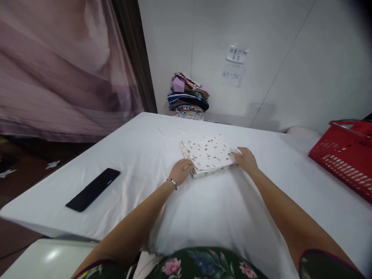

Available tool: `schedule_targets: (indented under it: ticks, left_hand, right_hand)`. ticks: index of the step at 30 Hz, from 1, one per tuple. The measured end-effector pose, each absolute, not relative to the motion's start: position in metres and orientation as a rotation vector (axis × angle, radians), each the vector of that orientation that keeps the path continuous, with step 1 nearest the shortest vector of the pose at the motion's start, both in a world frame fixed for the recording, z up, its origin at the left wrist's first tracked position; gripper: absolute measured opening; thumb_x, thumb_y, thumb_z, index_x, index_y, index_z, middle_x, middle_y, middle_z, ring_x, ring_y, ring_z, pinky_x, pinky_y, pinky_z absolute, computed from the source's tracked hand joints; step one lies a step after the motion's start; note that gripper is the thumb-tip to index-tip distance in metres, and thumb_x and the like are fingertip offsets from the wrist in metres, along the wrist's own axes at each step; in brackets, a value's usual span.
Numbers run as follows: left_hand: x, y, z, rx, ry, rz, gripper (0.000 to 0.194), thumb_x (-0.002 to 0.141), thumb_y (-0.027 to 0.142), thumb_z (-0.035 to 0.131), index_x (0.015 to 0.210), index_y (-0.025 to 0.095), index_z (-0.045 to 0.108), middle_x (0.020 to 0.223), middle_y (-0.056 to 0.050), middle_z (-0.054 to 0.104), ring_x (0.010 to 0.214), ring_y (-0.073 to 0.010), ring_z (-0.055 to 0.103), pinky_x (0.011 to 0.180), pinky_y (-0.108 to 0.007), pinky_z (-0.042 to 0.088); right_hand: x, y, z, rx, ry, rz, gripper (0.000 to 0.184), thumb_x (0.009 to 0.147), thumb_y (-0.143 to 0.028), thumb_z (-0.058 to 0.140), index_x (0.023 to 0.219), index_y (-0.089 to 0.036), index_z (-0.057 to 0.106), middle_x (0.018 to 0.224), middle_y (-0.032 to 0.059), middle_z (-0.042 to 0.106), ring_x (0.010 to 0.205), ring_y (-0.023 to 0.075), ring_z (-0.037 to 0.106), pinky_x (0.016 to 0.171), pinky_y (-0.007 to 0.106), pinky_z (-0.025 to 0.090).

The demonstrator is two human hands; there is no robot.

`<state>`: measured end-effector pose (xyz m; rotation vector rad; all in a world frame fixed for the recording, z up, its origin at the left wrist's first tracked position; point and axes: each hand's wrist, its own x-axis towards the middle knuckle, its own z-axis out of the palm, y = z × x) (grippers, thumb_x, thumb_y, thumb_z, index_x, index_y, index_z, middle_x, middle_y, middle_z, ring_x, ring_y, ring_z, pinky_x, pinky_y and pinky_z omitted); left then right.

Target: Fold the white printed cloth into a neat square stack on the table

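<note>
Left hand (pixel 181 171), right hand (pixel 247 159): folded cloth (pixel 209 153) between, touching.

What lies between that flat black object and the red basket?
In the head view, a folded, patterned white cloth lies between them, with the left hand at its left side and the right hand at its right.
</note>
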<state>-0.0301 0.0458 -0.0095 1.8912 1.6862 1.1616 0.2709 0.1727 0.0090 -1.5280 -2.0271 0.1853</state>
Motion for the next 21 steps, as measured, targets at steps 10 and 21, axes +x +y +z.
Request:
schedule_targets:
  ticks: [10,21]
  left_hand:
    - [-0.011,0.026,-0.018,1.609,1.882,1.059,0.010,0.070,0.024,0.057,0.075,0.022,0.065,0.078,0.001,0.061,0.070,-0.0113,0.055,0.066,-0.024,0.043]
    - [-0.002,0.022,-0.021,1.722,1.862,1.155,0.008,0.072,0.024,0.058,0.078,0.023,0.064,0.076,0.002,0.055,0.070,-0.0101,0.052,0.066,-0.022,0.042]
  right_hand:
    - [0.171,0.097,0.008,-0.643,-2.401,0.333,0.017,0.082,-0.032,0.054,0.091,-0.023,0.066,0.093,0.0062,0.064,0.087,0.0194,0.056,0.079,0.035,0.042]
    - [0.152,0.093,-0.005,-0.795,-2.197,0.613,0.016,0.084,-0.025,0.049,0.076,-0.020,0.063,0.074,0.0023,0.059,0.074,0.0150,0.054,0.068,0.027,0.043]
